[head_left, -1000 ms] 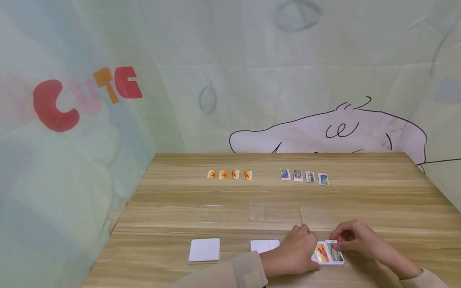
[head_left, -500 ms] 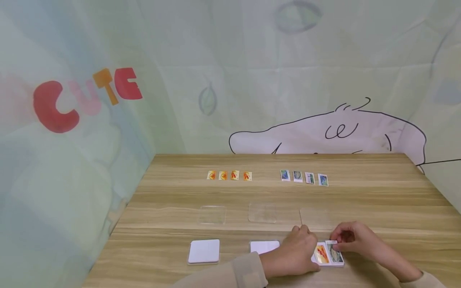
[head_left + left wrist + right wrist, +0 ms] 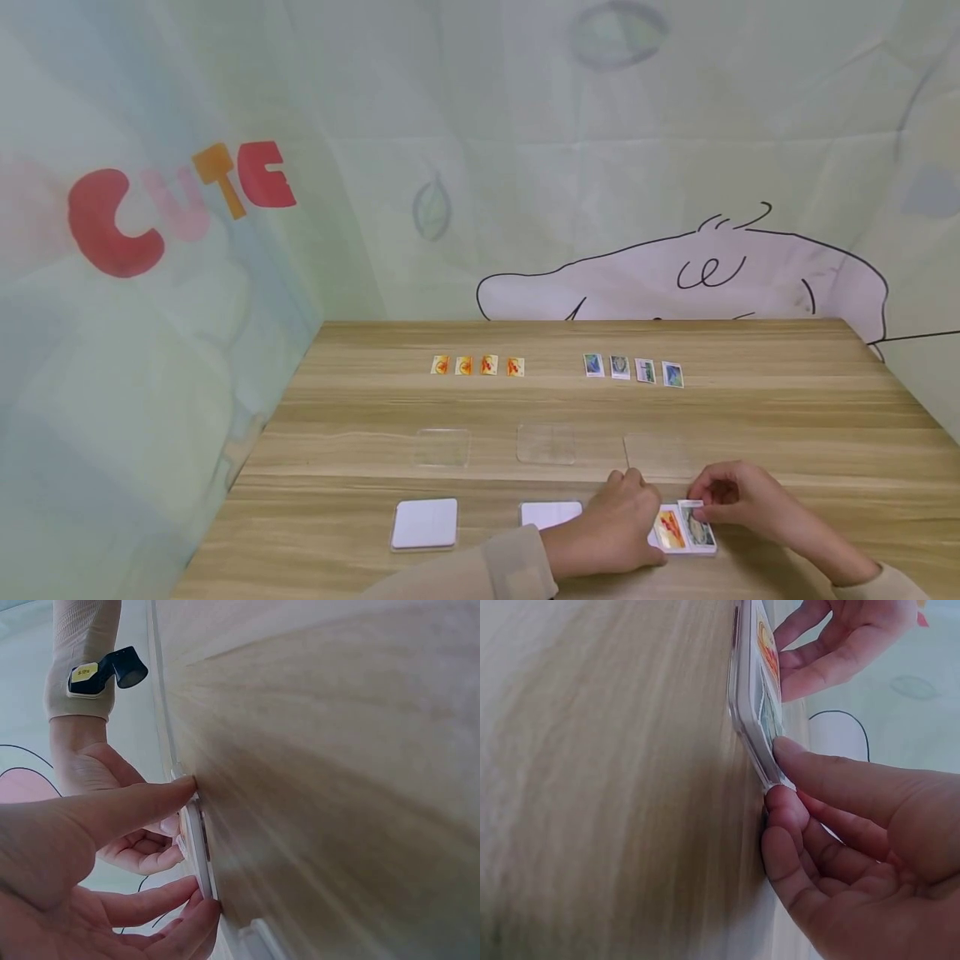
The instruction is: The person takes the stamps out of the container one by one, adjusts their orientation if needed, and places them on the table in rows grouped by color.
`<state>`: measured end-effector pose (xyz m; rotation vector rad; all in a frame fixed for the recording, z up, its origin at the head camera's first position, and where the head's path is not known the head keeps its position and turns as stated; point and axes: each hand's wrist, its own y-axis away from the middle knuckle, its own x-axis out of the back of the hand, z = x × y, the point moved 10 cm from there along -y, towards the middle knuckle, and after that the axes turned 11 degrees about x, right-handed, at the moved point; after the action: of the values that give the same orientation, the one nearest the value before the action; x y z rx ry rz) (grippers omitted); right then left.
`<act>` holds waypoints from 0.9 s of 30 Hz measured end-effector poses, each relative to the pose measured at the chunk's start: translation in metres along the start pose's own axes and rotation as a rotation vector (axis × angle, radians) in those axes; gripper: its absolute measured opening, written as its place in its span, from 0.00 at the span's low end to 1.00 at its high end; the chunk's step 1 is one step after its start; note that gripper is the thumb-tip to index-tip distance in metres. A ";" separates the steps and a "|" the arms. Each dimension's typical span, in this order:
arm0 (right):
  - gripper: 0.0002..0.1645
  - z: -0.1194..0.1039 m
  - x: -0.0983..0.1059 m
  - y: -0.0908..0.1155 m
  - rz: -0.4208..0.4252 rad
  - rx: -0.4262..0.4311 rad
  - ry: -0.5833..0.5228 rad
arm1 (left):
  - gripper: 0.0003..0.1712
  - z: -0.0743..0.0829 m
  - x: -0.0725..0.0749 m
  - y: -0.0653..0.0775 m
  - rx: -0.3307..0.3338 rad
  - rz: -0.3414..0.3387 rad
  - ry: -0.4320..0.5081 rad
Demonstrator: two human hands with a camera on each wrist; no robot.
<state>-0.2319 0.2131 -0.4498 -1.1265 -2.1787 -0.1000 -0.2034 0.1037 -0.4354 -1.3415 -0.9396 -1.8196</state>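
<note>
In the head view my left hand [image 3: 611, 525] spans a white square card in a clear case, thumb at the near edge and fingers at the far edge. The left wrist view shows the left thumb and fingers gripping opposite edges of the white card [image 3: 196, 844]. On that card lie an orange-red stamp [image 3: 670, 530] and, at its right end, a greenish stamp [image 3: 698, 532]. My right hand [image 3: 742, 496] pinches the greenish stamp's upper right part, thumb on its face. In the right wrist view the right fingers [image 3: 784, 855] bend under the case's corner.
Two more white cards in clear cases lie left, one at the far left [image 3: 425, 523] and one in the middle [image 3: 551, 511]. Beyond them are three clear lids, including a middle lid [image 3: 546, 443]. Orange stamps [image 3: 489, 364] and blue-green stamps [image 3: 619, 367] line the table's back.
</note>
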 end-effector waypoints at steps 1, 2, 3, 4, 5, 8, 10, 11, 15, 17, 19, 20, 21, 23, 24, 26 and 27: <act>0.07 0.000 0.000 0.000 0.000 -0.001 -0.001 | 0.24 0.000 0.000 0.000 0.000 -0.001 0.000; 0.07 0.000 0.000 0.000 0.000 -0.003 -0.003 | 0.24 0.000 0.000 0.000 -0.001 -0.002 0.001; 0.07 0.001 0.000 0.001 -0.002 -0.007 -0.003 | 0.24 0.000 0.000 0.000 -0.002 -0.003 0.002; 0.06 0.001 0.000 0.001 -0.004 -0.009 -0.004 | 0.24 0.000 0.000 0.000 -0.003 -0.003 0.003; 0.06 0.001 0.000 0.001 -0.004 -0.008 -0.004 | 0.23 0.000 0.000 0.000 -0.004 -0.003 0.003; 0.04 0.000 0.001 0.000 -0.003 -0.002 0.000 | 0.23 0.000 0.000 0.000 -0.006 -0.003 0.004; 0.03 0.000 0.002 0.000 -0.002 0.004 0.007 | 0.23 0.000 0.000 0.000 -0.004 -0.004 0.005; 0.03 0.000 0.002 0.000 -0.003 0.004 0.009 | 0.23 0.000 0.000 0.000 -0.001 -0.005 0.005; 0.03 0.001 0.002 -0.001 -0.014 -0.011 -0.005 | 0.24 0.000 0.000 0.000 0.008 -0.004 0.004; 0.02 0.003 0.002 -0.001 -0.023 -0.025 -0.020 | 0.24 0.000 0.000 -0.001 0.013 -0.002 0.003; 0.02 0.004 0.002 -0.001 -0.030 -0.033 -0.039 | 0.24 0.000 0.000 -0.001 0.019 -0.002 0.002; 0.02 0.004 0.002 -0.001 -0.032 -0.035 -0.048 | 0.24 0.000 0.000 -0.001 0.021 -0.002 0.001; 0.02 0.005 0.002 -0.001 -0.036 -0.040 -0.061 | 0.24 0.000 0.000 -0.001 0.023 -0.003 0.001; 0.02 0.006 0.002 0.000 -0.044 -0.046 -0.092 | 0.24 0.000 0.000 -0.001 0.026 -0.005 0.000; 0.02 0.007 0.002 0.000 -0.048 -0.045 -0.109 | 0.24 0.000 0.000 -0.001 0.026 -0.006 -0.001; 0.03 0.007 0.002 -0.001 -0.056 -0.044 -0.142 | 0.23 0.000 0.000 -0.001 0.026 -0.008 0.001; 0.04 0.008 0.002 -0.001 -0.060 -0.045 -0.160 | 0.23 -0.001 -0.001 -0.001 0.027 -0.010 0.003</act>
<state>-0.2374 0.2167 -0.4549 -1.1286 -2.3634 -0.0878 -0.2047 0.1039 -0.4363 -1.3194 -0.9673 -1.8097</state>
